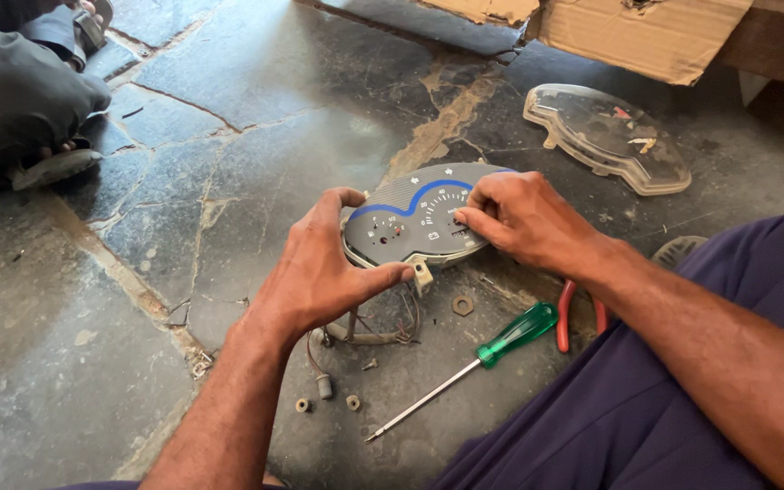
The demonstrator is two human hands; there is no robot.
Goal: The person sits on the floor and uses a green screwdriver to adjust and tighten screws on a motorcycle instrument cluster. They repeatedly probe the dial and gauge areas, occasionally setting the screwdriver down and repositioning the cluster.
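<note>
A grey instrument cluster [410,213] with a blue curved stripe and dial faces is held above the stone floor. My left hand [319,268] grips its left and lower edge, thumb along the bottom rim. On the right side of the dial face rests my right hand [524,218], its fingertips pinched at the speedometer centre. Wires [356,336] hang from the underside of the cluster.
A green-handled screwdriver [474,363] lies on the floor by my leg, next to red-handled pliers [566,313]. Small nuts and bushings [328,401] are scattered below. The clear cluster cover [610,136] lies at the upper right, with cardboard [637,32] behind. Another person's foot [56,163] is upper left.
</note>
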